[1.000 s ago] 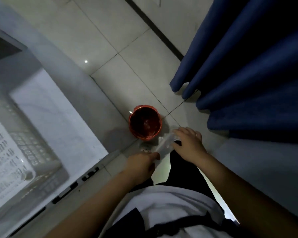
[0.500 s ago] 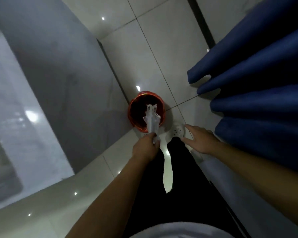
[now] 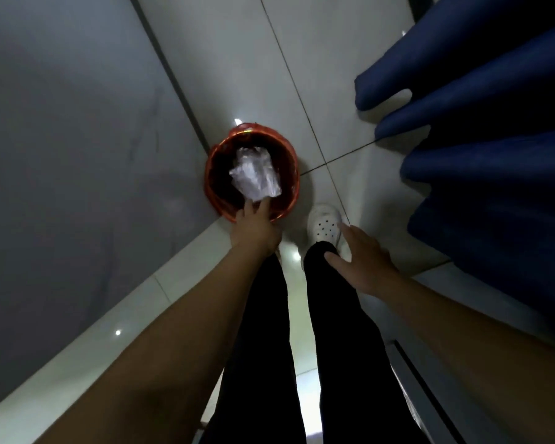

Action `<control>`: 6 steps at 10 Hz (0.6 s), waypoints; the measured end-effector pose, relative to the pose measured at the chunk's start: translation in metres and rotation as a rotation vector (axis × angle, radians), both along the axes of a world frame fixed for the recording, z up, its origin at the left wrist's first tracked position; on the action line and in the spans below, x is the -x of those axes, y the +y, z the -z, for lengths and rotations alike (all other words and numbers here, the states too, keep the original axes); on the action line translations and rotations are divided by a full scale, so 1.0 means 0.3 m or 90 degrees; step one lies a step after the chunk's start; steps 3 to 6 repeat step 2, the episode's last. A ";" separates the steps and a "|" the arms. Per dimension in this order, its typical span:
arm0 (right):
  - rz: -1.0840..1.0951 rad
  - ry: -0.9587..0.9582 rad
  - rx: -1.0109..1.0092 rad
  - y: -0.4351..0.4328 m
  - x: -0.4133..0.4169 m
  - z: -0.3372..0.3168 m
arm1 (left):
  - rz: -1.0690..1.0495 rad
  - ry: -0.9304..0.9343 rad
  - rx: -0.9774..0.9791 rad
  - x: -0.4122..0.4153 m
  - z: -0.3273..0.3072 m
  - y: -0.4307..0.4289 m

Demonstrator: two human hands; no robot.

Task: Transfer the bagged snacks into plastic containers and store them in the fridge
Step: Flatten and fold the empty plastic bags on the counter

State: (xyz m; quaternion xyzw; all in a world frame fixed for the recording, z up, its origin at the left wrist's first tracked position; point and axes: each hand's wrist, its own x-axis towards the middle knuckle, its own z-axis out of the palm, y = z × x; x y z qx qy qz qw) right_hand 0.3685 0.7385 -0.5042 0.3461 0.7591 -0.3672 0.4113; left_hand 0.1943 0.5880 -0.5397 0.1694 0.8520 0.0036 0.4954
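Observation:
A crumpled, empty clear plastic bag lies in the mouth of a round bin lined with a red bag, standing on the tiled floor. My left hand reaches over the bin's near rim. Its fingers are stretched out, and the tips are at the bag's lower edge. My right hand hovers above my right leg, fingers spread, holding nothing. No snack containers or fridge are in view.
A grey panel fills the left side, right next to the bin. Blue curtain folds hang at the right. My black-trousered legs and a white perforated shoe stand just behind the bin.
My left hand moved forward over the bin and its fingers opened out; the bag went from upright in my grip to lying in the bin. My right hand drifted back, and the view tilted down.

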 end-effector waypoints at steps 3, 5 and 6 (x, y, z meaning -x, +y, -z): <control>-0.091 -0.027 -0.045 0.035 -0.023 -0.145 | 0.100 0.016 -0.013 -0.089 -0.245 -0.051; -0.091 -0.027 -0.045 0.035 -0.023 -0.145 | 0.100 0.016 -0.013 -0.089 -0.245 -0.051; -0.091 -0.027 -0.045 0.035 -0.023 -0.145 | 0.100 0.016 -0.013 -0.089 -0.245 -0.051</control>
